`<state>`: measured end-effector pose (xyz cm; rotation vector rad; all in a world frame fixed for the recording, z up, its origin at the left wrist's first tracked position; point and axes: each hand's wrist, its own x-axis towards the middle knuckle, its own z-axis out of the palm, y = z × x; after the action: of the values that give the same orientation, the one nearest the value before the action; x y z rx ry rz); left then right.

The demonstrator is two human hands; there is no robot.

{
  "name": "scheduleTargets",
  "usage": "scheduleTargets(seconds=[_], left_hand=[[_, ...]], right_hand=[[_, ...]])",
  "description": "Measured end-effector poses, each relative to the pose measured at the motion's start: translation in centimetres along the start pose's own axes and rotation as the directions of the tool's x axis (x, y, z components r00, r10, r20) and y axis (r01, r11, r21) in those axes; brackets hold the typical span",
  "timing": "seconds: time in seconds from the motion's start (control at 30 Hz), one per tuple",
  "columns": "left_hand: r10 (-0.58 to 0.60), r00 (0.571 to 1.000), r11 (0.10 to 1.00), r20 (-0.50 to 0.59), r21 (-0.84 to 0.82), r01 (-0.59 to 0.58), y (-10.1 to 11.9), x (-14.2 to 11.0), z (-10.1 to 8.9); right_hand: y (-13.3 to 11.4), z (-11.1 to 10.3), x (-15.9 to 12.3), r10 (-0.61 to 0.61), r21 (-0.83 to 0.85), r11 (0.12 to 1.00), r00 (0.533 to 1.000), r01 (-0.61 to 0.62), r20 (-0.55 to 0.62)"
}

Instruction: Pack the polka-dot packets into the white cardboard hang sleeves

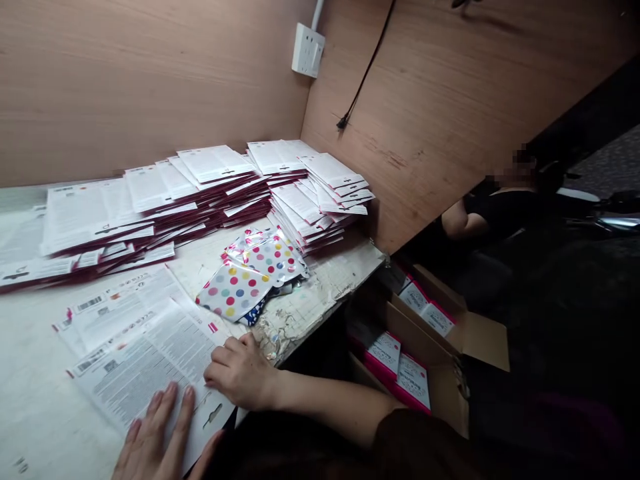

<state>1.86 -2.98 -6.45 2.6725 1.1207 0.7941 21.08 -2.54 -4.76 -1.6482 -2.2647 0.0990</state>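
Pressing glossy printed cards (145, 367), left hand (157, 437) splayed, right hand (241, 372) curled

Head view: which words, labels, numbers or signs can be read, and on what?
No text can be quoted; all is too small or blurred.
Loose cards: barcodes and fine print, unreadable.
Stacked cards: fine print, unreadable.
Cards in the carton: print unreadable.

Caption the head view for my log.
Left hand and right hand rest on printed cards beside stacked cards and polka-dot packets.
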Motion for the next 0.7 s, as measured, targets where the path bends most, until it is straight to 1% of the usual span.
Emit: scheduleTargets(seconds=[0.07, 0.17, 0.27, 0.33, 0.4, 0.47, 0.5, 0.53, 0.57, 0.6, 0.63, 0.7], left_hand=[[0.023, 1.000, 1.000, 0.005, 0.014, -0.023, 0.0, 0.1, -0.2], [0.057, 0.998, 0.996, 0.018, 0.070, -0.058, 0.1, -0.1, -0.6], [0.067, 0.996, 0.986, 0.057, 0.151, -0.075, 0.2, -0.2, -1.1], [0.054, 0.994, 0.983, 0.097, 0.171, -0.070, 0.1, -0.2, -1.4], [0.048, 0.989, 0.987, 0.142, 0.144, -0.069, -0.1, -0.2, -1.9], [0.075, 0.985, 0.994, 0.156, 0.068, -0.086, -0.3, -0.3, -2.3], [0.105, 0.985, 0.994, 0.133, 0.015, -0.108, -0.4, -0.4, -2.5], [0.137, 0.987, 0.990, 0.087, -0.035, -0.134, -0.5, -0.6, -2.7], [0.158, 0.987, 0.985, 0.031, -0.075, -0.155, -0.5, -0.8, -2.8], [0.165, 0.986, 0.981, -0.024, -0.102, -0.167, -0.4, -1.0, -2.8], [0.158, 0.985, 0.979, -0.069, -0.119, -0.166, -0.3, -1.2, -2.8], [0.079, 0.990, 0.985, -0.118, -0.141, -0.095, 0.2, -1.4, -2.6]], right_hand=[[-0.2, -0.2, 0.1, -0.019, -0.031, 0.999, 1.000, 0.020, 0.017], [-0.3, -0.3, 0.4, -0.013, -0.044, 0.999, 0.997, 0.016, 0.071], [-0.4, -0.1, 0.3, -0.031, 0.013, 0.999, 0.996, 0.030, 0.087], [-0.7, -0.5, -0.6, -0.091, 0.078, 0.993, 0.992, 0.085, 0.084], [-0.8, -1.8, -2.4, -0.192, 0.152, 0.974, 0.972, 0.171, 0.133], [-0.5, -3.8, -4.4, -0.258, 0.214, 0.954, 0.940, 0.211, 0.225], [-0.3, -4.8, -5.2, -0.262, 0.249, 0.949, 0.924, 0.195, 0.277], [0.0, -5.7, -5.8, -0.248, 0.282, 0.946, 0.915, 0.158, 0.317], [0.3, -6.2, -6.1, -0.225, 0.314, 0.942, 0.917, 0.118, 0.330], [0.6, -6.5, -6.1, -0.212, 0.346, 0.933, 0.926, 0.097, 0.312], [0.8, -6.3, -5.9, -0.218, 0.369, 0.923, 0.939, 0.111, 0.265], [0.8, -5.0, -4.8, -0.268, 0.364, 0.906, 0.959, 0.217, 0.093]])
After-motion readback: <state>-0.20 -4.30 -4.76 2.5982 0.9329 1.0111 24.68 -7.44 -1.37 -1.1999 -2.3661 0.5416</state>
